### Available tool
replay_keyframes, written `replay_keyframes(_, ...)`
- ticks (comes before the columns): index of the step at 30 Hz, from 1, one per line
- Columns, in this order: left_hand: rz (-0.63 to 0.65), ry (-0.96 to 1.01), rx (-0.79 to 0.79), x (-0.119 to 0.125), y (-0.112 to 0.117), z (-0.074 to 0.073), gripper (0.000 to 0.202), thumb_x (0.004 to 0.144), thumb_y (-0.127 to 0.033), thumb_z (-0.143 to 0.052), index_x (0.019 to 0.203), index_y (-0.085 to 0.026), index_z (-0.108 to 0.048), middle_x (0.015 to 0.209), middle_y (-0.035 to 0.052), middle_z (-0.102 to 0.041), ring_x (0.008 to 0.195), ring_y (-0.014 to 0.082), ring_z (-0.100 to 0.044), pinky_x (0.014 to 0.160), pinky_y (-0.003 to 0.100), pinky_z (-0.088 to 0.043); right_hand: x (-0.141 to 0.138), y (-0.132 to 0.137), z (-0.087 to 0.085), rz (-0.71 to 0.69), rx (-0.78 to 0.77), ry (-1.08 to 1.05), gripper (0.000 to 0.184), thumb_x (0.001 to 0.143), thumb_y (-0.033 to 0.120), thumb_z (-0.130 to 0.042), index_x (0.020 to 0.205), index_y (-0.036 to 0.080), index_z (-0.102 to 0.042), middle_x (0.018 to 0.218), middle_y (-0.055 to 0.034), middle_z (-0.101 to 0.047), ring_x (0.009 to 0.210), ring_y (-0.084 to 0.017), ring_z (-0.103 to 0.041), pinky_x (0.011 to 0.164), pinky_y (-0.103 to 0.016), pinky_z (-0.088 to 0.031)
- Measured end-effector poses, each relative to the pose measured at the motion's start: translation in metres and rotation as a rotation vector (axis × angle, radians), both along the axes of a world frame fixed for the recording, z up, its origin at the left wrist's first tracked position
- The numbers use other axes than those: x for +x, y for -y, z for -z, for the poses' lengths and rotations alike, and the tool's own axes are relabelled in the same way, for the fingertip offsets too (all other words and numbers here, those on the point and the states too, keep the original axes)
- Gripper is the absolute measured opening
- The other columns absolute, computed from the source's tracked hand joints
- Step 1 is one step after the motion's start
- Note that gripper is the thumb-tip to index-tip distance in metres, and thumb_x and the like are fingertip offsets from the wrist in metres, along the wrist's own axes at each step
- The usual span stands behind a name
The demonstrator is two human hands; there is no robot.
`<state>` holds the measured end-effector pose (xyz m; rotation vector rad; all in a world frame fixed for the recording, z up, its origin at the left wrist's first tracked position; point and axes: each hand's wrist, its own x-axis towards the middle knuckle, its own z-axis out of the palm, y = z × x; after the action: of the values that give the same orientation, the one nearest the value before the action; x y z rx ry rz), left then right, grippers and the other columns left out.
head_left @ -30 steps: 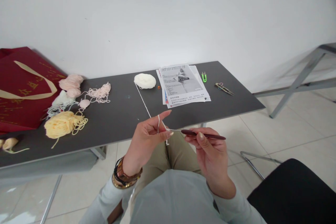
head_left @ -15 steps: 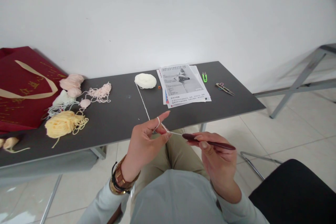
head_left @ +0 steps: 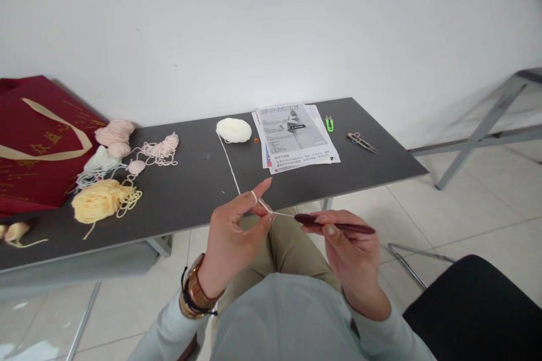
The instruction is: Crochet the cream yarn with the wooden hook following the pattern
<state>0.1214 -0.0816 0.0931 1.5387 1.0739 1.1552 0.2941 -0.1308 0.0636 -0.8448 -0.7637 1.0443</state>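
Note:
A crochet hook with a dark reddish-brown handle lies in the grip of my right hand, its thin metal shaft pointing left. White yarn runs from the white yarn ball on the table to my left hand. There it wraps round the raised index finger, and thumb and another finger pinch it lower down. The hook's tip meets the yarn at this pinch; the exact loop is too small to make out. Both hands are over my lap, just off the table's front edge.
Printed sheets, green thread snips and small scissors lie on the dark table. An orange bit sits by the ball. Leftward are yellow yarn, pink yarn and a red bag. A black chair stands right.
The hook's handle end has swung slightly left and up as my right hand turned a little. My left hand has barely moved, and the yarn still runs from the ball.

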Motion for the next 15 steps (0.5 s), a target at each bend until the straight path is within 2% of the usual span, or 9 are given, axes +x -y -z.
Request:
replay_keyframes(7,-0.091,-0.257,0.184,0.0037,0.0083,-0.0037,0.02,0.072,-0.005,-0.06,0.077,-0.024,-0.067,0.081,0.001,-0.068,0.085,0.0198,-0.063,0.088,0.034,-0.045,-0.0035,-0.0033,-0.0038,0.051,-0.059,-0.045,0.007,0.075,0.024,-0.074,0.08,0.02,-0.075,0.072,-0.0033,-0.075,0.058,-0.019,-0.072,0.058,-0.028,-0.063)
replay_keyframes(15,-0.066,-0.299,0.243,0.0055,0.0101,-0.0004,0.019,0.075,-0.005,-0.056,0.071,-0.023,-0.058,0.077,0.0022,-0.063,0.094,0.0214,-0.063,0.089,0.035,-0.046,-0.0054,-0.0049,-0.0013,0.101,-0.059,0.012,0.006,0.08,0.021,-0.069,0.084,0.019,-0.073,0.072,-0.0036,-0.075,0.063,-0.021,-0.073,0.056,-0.03,-0.064)
